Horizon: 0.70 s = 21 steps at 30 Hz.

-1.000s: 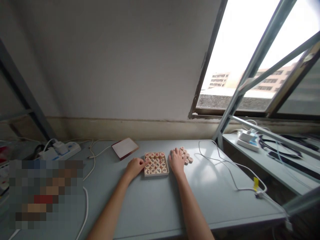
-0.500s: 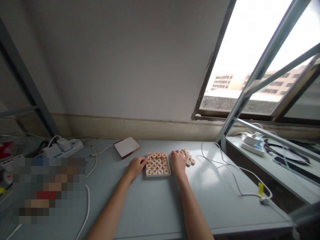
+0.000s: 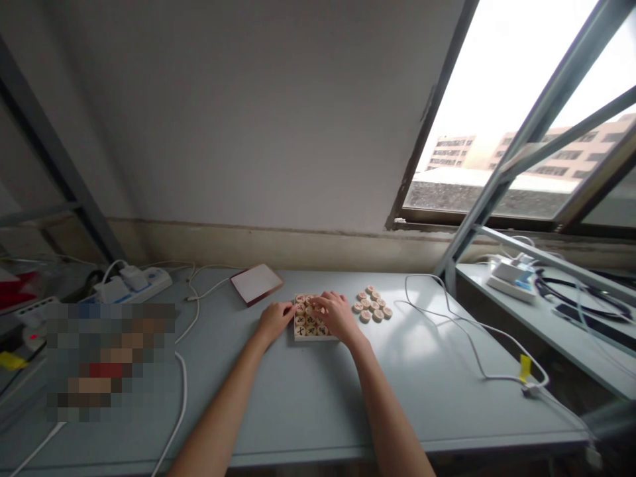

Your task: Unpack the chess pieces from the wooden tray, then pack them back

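Observation:
A pale square box (image 3: 317,337) filled with round wooden pieces marked with characters lies on the grey table. My left hand (image 3: 275,321) is at the box's left edge, its fingers closed, and what they hold, if anything, is hidden. Over the right part of the box is my right hand (image 3: 338,315), its fingers reaching down onto the pieces; whether it grips one cannot be made out. Several loose wooden pieces (image 3: 373,305) lie in a group to the right of the box.
A shallow lid (image 3: 256,283) rests behind my left hand. White cables (image 3: 450,322) run over the table's right side. A power strip (image 3: 144,285) is at the back left, and another (image 3: 511,281) stands on the surface at the right. Metal posts rise on both sides.
My right hand has moved left from the loose pieces onto the box, uncovering the group. My left hand stays at the box's left edge. The view has shifted slightly.

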{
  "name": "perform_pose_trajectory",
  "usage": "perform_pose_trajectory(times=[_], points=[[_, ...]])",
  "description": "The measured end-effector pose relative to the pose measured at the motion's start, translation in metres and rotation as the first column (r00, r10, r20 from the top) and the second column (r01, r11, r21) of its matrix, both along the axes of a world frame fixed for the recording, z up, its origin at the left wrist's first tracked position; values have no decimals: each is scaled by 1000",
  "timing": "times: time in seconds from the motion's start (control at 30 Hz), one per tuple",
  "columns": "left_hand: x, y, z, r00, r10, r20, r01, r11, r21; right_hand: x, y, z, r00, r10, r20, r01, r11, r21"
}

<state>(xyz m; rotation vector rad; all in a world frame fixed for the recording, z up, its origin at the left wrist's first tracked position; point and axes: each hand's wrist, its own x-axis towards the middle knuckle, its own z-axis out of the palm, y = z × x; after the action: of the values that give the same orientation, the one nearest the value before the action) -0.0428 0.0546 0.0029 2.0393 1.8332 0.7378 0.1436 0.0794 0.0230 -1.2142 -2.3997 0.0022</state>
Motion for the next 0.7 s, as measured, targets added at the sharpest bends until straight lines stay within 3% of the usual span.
perform_pose_trajectory(times=[0.23, 0.43, 0.7], points=[[1, -2, 5, 1000, 8, -15, -9, 999, -32, 2, 1, 2, 999, 37, -18, -38, 998, -52], [-1, -1, 3, 1000, -25, 0, 25, 1000, -5, 13, 3, 8, 990, -78, -115, 68, 994, -91], [0, 0, 5, 999, 16, -49, -19, 998, -61, 6, 3, 0, 997, -78, -2, 77, 994, -81]])
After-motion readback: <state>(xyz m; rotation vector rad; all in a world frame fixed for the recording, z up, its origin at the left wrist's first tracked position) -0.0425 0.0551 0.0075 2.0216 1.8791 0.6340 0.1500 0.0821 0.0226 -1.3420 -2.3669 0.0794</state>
